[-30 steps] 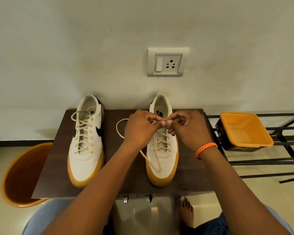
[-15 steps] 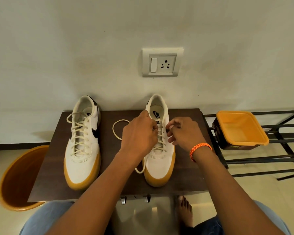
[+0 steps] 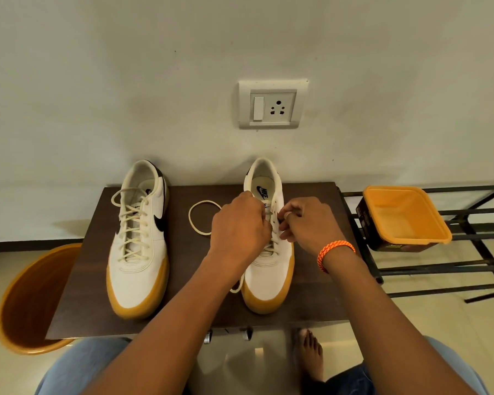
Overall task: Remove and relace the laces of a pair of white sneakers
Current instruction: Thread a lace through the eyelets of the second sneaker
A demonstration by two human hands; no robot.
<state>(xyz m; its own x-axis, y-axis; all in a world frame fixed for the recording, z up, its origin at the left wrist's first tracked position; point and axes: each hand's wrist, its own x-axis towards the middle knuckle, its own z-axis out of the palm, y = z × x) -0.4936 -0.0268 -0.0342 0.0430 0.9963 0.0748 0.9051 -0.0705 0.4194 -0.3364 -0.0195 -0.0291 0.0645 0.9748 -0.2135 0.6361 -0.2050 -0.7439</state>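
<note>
Two white sneakers with gum-coloured soles stand side by side on one dark brown worktop [image 3: 183, 280], well apart, both upright. Each has its long axis running near to far, toe toward the near edge, heel opening toward the wall.

The left sneaker [image 3: 139, 246] is fully laced; its cream lace crosses the eyelets in tidy rows and no hand touches it. A black swoosh shows on its right flank.

The right sneaker [image 3: 268, 269] is under both hands. The left hand [image 3: 240, 226] lies over the left side of its tongue area with fingers curled; it appears to grip the lace, though the contact point is hidden beneath the hand. The right hand [image 3: 308, 223] pinches near the right eyelet row, thumb and fingers closed together on the lace. One loose cream lace [image 3: 196, 226] forms a loop on the worktop between the two sneakers, and its tail emerges near the right sneaker's toe below the left forearm.

One orange braided bracelet [image 3: 335, 250] sits on the right wrist. One orange square tub [image 3: 405, 218] rests on a black metal rack [image 3: 468, 266] to the right. One orange round bin [image 3: 29, 303] stands on the floor at left. One switch-and-socket plate [image 3: 273, 104] is on the wall.
</note>
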